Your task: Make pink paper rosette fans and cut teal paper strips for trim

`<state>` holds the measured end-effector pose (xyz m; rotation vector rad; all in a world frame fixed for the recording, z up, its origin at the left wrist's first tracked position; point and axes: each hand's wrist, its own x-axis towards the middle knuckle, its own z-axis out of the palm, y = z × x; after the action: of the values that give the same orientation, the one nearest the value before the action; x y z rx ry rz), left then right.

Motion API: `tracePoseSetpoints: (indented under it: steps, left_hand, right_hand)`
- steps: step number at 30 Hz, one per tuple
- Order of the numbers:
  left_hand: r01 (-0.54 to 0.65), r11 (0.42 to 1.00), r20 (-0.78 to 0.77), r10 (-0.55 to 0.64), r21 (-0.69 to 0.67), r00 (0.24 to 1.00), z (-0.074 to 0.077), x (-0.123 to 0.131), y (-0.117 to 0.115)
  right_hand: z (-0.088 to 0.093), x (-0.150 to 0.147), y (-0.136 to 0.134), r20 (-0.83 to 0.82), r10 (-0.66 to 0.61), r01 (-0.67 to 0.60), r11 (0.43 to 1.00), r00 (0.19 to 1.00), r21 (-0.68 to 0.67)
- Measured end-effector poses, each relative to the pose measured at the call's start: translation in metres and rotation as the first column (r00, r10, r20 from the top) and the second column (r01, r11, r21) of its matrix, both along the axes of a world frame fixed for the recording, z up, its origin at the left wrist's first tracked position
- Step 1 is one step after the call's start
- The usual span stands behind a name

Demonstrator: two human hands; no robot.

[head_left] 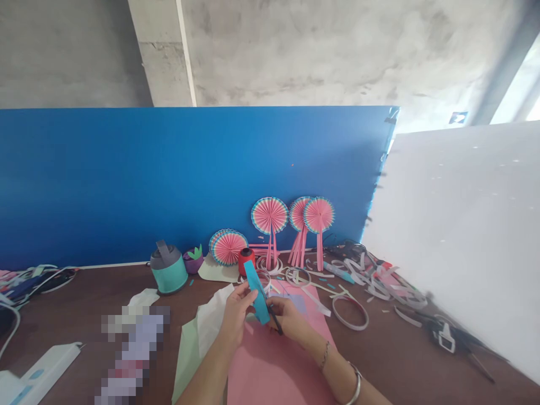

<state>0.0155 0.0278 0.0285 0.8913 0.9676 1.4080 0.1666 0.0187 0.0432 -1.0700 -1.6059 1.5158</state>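
My left hand pinches a teal paper strip and holds it upright and tilted above a pink paper sheet. My right hand is closed on black-handled scissors whose blades meet the lower part of the strip. Both hands sit close together over the brown table, right in front of me.
Pink pleated paper fans lean on the blue board; more fans lie flat. A teal container, red spool, tape rings, paper scraps, light green sheet, white device, white board at right.
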Motion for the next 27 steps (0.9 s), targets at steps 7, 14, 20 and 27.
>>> tracePoseSetpoints:
  steps: [7, 14, 20, 27]
  left_hand:
    - [0.008, 1.000, -0.002, -0.008, 0.002, 1.000, -0.0005, -0.0004, 0.0005]
    - [0.009, 1.000, 0.005, -0.009, 0.000, 1.000, 0.0009, -0.0004, -0.0006]
    - [0.011, 1.000, 0.010, -0.011, -0.005, 1.000, 0.0030, -0.0003, -0.0012]
    - [0.000, 1.000, 0.001, 0.000, -0.010, 1.000, 0.0036, 0.0001, -0.0023]
  right_hand:
    - [0.0018, -0.0003, -0.0013, 0.025, -0.013, 0.013, 1.000, 1.000, -0.001]
    - [0.0033, -0.0019, -0.0015, 0.035, -0.017, 0.018, 1.000, 0.999, -0.022]
    - [0.0002, -0.0021, -0.0010, 0.056, -0.023, 0.023, 1.000, 0.998, -0.008]
    - [-0.0013, -0.0021, 0.0002, 0.086, -0.026, 0.026, 1.000, 0.996, 0.010]
